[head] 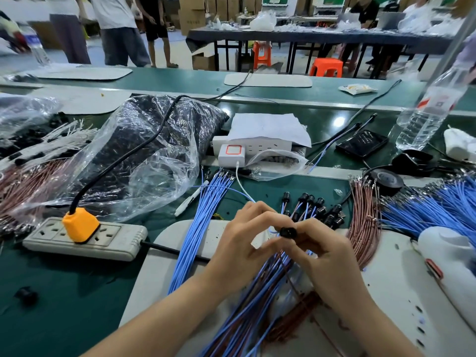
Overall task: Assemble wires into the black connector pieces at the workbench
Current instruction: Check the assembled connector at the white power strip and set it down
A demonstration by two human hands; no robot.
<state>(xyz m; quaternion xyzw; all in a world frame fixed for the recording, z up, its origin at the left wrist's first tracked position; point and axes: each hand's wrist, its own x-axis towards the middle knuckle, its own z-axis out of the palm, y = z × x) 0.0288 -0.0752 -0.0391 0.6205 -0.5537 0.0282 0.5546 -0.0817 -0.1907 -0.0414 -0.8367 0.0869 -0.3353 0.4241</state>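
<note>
With the black connector (287, 231) pinched in the right hand (324, 251) above the desk (77, 279) and a blue wire (271, 230) seemingly nipped in the left hand (244, 235), best to steady the housing, align the terminal squarely and push straight in.

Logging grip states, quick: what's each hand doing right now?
Left hand: closed, pinching the black connector.
Right hand: closed, pinching the same connector from the other side.
</note>
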